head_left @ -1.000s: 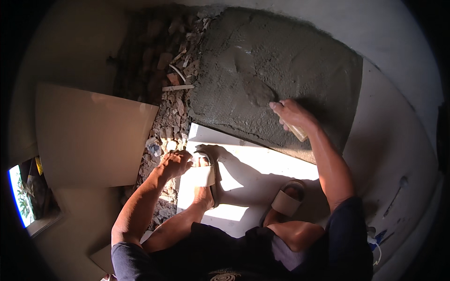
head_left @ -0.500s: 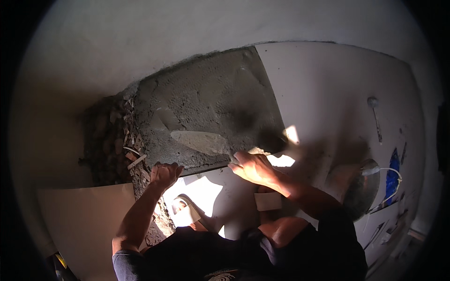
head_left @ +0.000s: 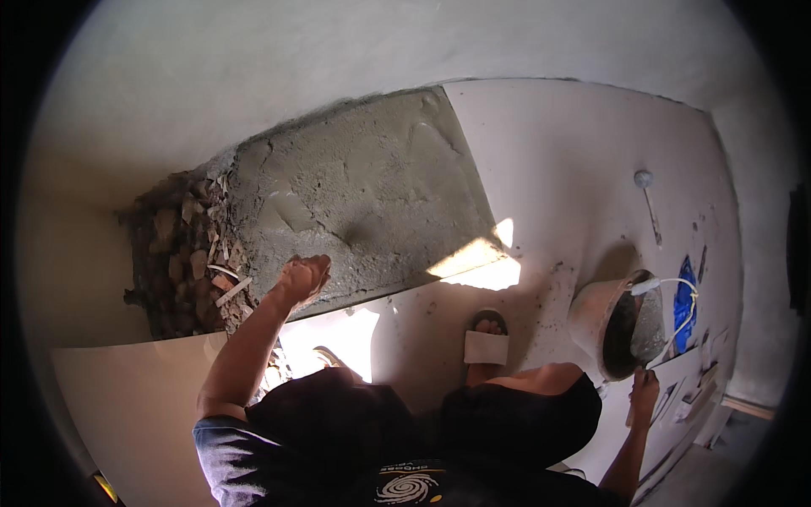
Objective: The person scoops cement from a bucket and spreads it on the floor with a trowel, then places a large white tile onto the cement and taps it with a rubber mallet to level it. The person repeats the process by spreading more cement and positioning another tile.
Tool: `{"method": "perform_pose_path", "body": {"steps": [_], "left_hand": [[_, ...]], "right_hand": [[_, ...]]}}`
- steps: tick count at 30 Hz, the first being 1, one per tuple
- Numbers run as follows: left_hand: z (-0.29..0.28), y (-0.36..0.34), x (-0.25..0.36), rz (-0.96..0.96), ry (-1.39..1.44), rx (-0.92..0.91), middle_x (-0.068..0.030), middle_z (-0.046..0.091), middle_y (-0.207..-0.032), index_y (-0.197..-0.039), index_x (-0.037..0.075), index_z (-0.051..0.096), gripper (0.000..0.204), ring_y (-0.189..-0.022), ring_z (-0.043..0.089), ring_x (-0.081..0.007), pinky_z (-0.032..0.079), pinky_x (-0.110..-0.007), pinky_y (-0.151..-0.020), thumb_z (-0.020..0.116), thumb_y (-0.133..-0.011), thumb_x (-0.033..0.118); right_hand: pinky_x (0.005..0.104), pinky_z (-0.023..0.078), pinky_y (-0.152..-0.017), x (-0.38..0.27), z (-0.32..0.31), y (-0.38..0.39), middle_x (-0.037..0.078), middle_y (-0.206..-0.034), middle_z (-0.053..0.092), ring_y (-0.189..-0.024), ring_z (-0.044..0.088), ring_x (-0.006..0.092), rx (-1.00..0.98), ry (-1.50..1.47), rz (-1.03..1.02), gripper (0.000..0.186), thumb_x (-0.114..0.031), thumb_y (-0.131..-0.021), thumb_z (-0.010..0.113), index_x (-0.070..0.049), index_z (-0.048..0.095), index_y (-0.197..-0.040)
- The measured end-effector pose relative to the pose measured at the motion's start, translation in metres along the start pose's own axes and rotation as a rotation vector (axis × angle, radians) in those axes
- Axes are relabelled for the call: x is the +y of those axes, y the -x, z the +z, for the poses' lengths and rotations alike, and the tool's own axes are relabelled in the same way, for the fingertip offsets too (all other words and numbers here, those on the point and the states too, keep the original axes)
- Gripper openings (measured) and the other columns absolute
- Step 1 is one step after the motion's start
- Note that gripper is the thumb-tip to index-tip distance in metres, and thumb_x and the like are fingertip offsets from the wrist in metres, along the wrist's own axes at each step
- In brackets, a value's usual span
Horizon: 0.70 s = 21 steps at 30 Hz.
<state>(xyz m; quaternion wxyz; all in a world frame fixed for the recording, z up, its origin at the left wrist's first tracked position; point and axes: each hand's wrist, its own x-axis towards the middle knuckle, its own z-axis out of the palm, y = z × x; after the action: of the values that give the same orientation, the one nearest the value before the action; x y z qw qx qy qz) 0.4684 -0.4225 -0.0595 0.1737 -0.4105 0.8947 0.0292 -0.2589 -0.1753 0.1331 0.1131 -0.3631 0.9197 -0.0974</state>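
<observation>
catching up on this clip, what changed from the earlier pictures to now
The right hand swung right, off the mortar, to the bucket, still gripping the trowel, its blade now at the bucket's mouth. The left hand moved forward to over the mortar's near-left edge. The view turned too. The rubble stays exposed left of the mortar.

Rough grey mortar [head_left: 363,177]; matt bucket [head_left: 589,319], apparently plastic.
</observation>
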Motion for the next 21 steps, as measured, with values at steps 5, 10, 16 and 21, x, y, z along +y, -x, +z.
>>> {"method": "perform_pose_path", "body": {"steps": [5, 10, 16, 21], "left_hand": [[-0.016, 0.040, -0.011, 0.113, -0.654, 0.293, -0.0030, 0.048, -0.073, -0.116, 0.013, 0.053, 0.023, -0.055, 0.048, -0.0166, 0.040, -0.032, -0.045, 0.055, -0.094, 0.018], [0.006, 0.107, 0.042, -0.551, 0.350, 0.381, -0.0101, 0.056, -0.069, -0.095, 0.008, 0.055, 0.023, -0.061, 0.059, -0.0225, 0.050, -0.034, -0.052, 0.055, -0.096, 0.031], [0.027, 0.203, 0.125, -1.295, 0.881, 0.659, -0.0181, 0.061, -0.099, -0.104, 0.004, 0.057, 0.021, -0.089, 0.063, -0.0327, 0.050, -0.040, -0.076, 0.058, -0.096, 0.023], [0.066, 0.356, 0.177, -2.017, 0.747, 1.277, -0.0180, 0.058, -0.117, -0.125, 0.000, 0.049, 0.038, -0.105, 0.059, -0.0268, 0.046, -0.038, -0.093, 0.059, -0.095, 0.022]], "right_hand": [[0.0341, 0.041, -0.038, 0.067, -0.004, -0.005, 0.008, -0.050, 0.049, -0.039, 0.050, 0.0173, -0.024, -0.080, 0.020, 0.046, -0.040, -0.094, 0.053, 0.000, 0.052, -0.070], [0.0386, 0.051, -0.067, 0.097, 0.000, -0.024, 0.018, -0.081, 0.068, -0.071, 0.062, 0.0241, 0.034, 0.231, -0.283, 0.042, -0.038, -0.093, 0.059, 0.003, 0.070, -0.091], [0.0411, 0.050, -0.070, -0.145, 0.008, -0.113, 0.019, -0.088, 0.065, -0.074, 0.061, 0.0289, 0.112, 0.064, -0.629, 0.037, -0.031, -0.093, 0.061, 0.006, 0.065, -0.094], [0.0358, 0.046, -0.080, -0.443, 0.076, -0.047, 0.018, -0.094, 0.058, -0.085, 0.056, 0.0243, -0.295, 0.177, -1.142, 0.032, -0.021, -0.101, 0.050, 0.009, 0.057, -0.111]]}}
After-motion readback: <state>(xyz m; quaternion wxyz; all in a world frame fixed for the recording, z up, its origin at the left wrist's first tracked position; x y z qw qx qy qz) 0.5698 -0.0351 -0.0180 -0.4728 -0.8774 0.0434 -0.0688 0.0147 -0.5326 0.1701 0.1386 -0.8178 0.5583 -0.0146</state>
